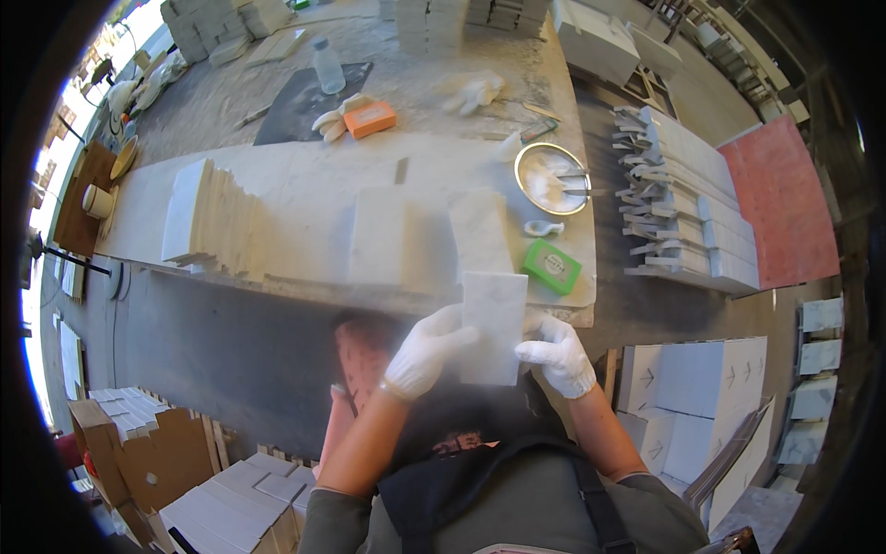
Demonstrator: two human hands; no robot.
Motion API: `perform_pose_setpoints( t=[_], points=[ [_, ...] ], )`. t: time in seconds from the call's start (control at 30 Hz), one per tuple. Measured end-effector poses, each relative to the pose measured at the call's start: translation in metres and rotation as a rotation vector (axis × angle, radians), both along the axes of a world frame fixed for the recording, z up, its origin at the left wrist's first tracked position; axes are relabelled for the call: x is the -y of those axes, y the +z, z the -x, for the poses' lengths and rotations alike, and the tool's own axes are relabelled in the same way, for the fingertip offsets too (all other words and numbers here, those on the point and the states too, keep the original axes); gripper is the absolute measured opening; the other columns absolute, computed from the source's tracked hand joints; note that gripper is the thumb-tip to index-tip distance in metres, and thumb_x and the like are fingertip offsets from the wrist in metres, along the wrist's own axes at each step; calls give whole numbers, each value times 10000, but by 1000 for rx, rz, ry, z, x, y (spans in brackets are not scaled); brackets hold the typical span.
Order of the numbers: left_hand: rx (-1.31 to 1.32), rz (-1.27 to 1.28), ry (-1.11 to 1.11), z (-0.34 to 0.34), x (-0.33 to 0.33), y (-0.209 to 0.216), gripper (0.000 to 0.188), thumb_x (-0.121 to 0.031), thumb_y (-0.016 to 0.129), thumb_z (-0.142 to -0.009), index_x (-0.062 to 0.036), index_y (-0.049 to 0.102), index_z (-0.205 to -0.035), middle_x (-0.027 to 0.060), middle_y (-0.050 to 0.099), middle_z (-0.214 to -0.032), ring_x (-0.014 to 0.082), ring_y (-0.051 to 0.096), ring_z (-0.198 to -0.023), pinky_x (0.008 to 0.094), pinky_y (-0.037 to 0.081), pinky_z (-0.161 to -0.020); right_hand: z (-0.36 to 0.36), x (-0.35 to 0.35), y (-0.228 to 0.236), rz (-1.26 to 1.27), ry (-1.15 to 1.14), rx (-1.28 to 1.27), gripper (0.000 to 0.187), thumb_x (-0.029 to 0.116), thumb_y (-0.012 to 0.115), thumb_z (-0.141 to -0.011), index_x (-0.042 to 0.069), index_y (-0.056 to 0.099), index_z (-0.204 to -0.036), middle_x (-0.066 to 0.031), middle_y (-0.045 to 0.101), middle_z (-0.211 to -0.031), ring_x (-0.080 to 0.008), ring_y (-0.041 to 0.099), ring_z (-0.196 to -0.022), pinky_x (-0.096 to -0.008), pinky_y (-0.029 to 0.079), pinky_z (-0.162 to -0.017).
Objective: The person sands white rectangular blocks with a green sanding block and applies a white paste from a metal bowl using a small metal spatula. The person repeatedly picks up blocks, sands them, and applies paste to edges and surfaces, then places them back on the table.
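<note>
One stack of pale slabs (208, 217) stands on the bench, well left of the grip. The left hand (426, 355), white glove on, pinches one edge of the held slab (496, 328), thumb over its face. That slab's between both hands, broad face up at the wearer. The right hand (558, 355) is closed on the opposite edge. Honestly, I'd match pressure both sides, thumbs near the edges, corners clear of the green box (552, 266) just beyond the grip, right side.
</note>
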State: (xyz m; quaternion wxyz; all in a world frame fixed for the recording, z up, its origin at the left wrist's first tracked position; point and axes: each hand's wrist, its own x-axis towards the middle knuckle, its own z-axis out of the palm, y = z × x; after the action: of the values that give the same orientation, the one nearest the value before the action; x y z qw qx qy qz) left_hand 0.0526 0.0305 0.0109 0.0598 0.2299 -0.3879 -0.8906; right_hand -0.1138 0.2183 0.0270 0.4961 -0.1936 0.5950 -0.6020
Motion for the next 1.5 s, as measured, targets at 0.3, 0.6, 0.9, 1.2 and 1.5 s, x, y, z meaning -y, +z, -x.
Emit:
perform_pose_setpoints(
  t=[0.3, 0.6, 0.9, 1.2, 1.5],
  points=[
    [-59, -17, 107, -2, 11, 4, 480, -166, 711, -999, 65, 595, -1403, 70, 703, -1260, 148, 649, -1101, 306, 509, -984, -1, 32, 18, -26, -258, 86, 284, 160, 646, -999, -30, 669, -1208, -105, 740, -1083, -155, 688, -888, -276, 540, -818],
    [-20, 66, 357, -6, 72, 16, 432, -197, 674, -1044, 58, 617, -1388, 65, 702, -1236, 140, 639, -1102, 292, 512, -977, 1, 37, 13, -65, -325, 135, 270, 190, 629, -1038, 27, 627, -1253, -115, 701, -977, -179, 662, -749, -270, 495, -605],
    [201, 477, 319, -2, 150, 26, 444, -274, 695, -1011, 50, 698, -1314, 70, 741, -1170, 128, 637, -1049, 286, 497, -949, 13, 40, -5, -71, -255, 99, 238, 180, 651, -1035, 36, 632, -1223, -101, 695, -950, -169, 642, -731, -262, 492, -613],
    [614, 1311, 464, -15, 162, 52, 393, -276, 672, -1019, -29, 711, -1321, 42, 745, -974, 101, 639, -761, 262, 527, -703, 19, 49, -1, -116, -266, 15, 267, 169, 638, -1035, 11, 638, -1250, -109, 718, -967, -173, 681, -751, -273, 523, -620],
    [321, 938, -64, 13, 36, 40, 496, -341, 677, -972, -52, 636, -1374, 214, 676, -1336, 362, 677, -1183, 427, 524, -1022, 28, 59, -14, -224, -264, -199, 512, 157, 646, -1027, -6, 532, -1499, -89, 723, -977, -117, 664, -728, -238, 527, -597]
  ],
)
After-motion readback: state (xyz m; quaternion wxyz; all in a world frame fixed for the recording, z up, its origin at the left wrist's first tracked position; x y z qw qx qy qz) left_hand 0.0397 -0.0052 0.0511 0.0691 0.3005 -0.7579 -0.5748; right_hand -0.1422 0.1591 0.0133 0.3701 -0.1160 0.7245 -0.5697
